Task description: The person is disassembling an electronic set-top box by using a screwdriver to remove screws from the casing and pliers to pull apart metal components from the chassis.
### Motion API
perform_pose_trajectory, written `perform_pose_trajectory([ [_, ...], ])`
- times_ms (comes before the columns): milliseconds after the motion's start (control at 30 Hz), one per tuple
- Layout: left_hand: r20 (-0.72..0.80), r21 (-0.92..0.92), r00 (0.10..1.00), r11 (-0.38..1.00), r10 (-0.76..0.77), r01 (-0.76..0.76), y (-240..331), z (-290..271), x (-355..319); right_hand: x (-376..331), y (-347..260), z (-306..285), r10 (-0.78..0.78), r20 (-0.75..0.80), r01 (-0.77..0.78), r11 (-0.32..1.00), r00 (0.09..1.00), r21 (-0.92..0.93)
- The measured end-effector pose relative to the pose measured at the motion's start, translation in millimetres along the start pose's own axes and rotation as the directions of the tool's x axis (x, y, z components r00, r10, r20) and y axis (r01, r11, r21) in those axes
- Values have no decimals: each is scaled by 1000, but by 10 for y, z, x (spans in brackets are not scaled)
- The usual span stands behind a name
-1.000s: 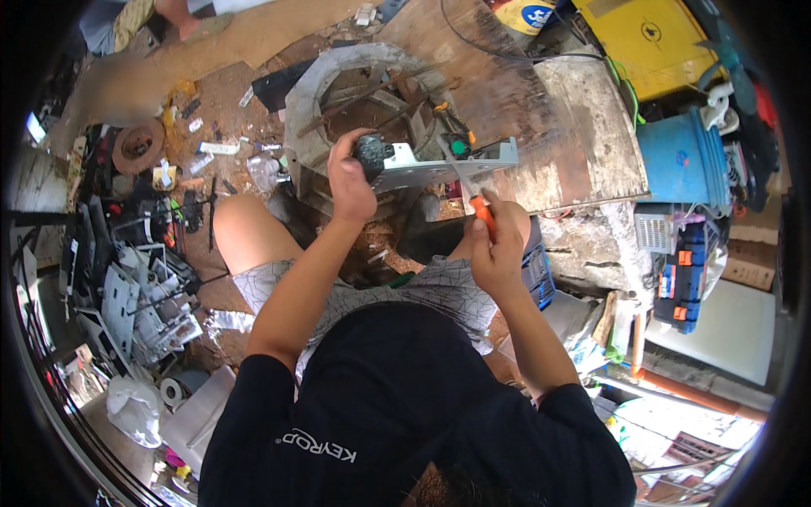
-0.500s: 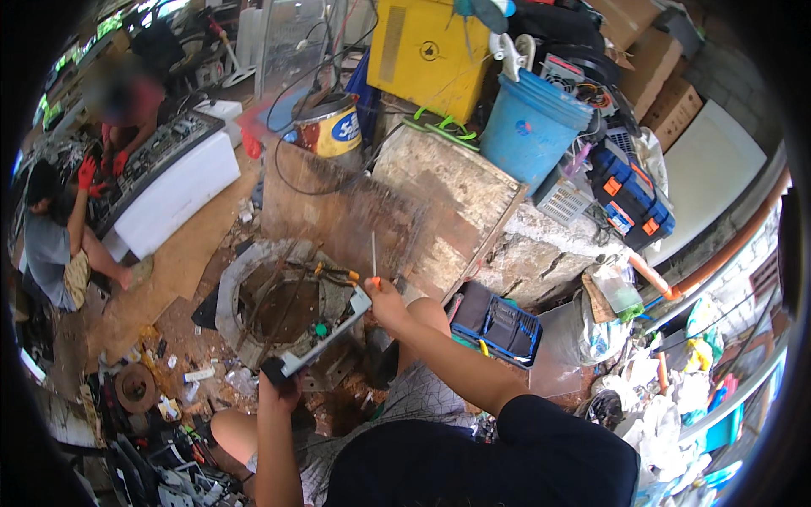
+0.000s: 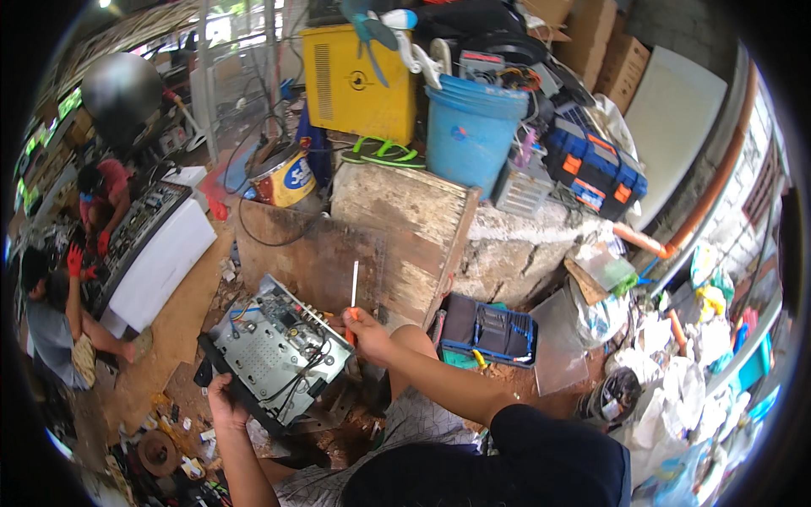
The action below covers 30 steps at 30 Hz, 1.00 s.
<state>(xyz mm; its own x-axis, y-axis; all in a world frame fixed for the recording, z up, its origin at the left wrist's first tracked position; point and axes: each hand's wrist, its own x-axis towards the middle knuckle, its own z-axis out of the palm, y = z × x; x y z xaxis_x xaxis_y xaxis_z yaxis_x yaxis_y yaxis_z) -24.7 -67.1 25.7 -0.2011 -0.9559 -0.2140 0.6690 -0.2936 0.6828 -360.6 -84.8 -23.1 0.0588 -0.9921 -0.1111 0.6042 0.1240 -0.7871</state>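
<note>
My left hand [image 3: 226, 402] grips an opened electronic device chassis [image 3: 263, 359] by its black front edge. The silvery metal tray is tilted, its inside facing up, with a circuit board [image 3: 306, 328] and black cables along one side. A screwdriver [image 3: 355, 286] with an orange handle and a pale shaft is closed in my right hand [image 3: 370, 335], shaft pointing up and away. That hand is beside the chassis's right corner; whether it touches the metal I cannot tell.
An open tool case [image 3: 488, 331] lies right of my knee. Ahead lean wooden boards [image 3: 397, 221], with a blue bucket [image 3: 473, 139] and yellow box [image 3: 359, 84] behind. Two people with red gloves sit at left by a white appliance [image 3: 160, 262]. Scrap litters the floor.
The chassis has turned from edge-on to show its open inside, and now covers the round concrete ring. My view has shifted. The screwdriver stays in my right hand.
</note>
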Motion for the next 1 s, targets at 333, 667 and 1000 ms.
perform_pose_trajectory([
  [333, -67, 436, 848, 780, 526, -449, -563, -148, 321, 196, 125, -660, -178, -111, 68, 771, 978, -633],
  [667, 370, 888, 478, -152, 797, -433, -1296, -941, 300, -356, -862, -631, -154, 372, 372, -30, 915, -928],
  [1000, 254, 780, 691, 279, 677, -560, -992, -834, -404, -455, -1518, 1743, 369, 689, 767, -116, 624, -631],
])
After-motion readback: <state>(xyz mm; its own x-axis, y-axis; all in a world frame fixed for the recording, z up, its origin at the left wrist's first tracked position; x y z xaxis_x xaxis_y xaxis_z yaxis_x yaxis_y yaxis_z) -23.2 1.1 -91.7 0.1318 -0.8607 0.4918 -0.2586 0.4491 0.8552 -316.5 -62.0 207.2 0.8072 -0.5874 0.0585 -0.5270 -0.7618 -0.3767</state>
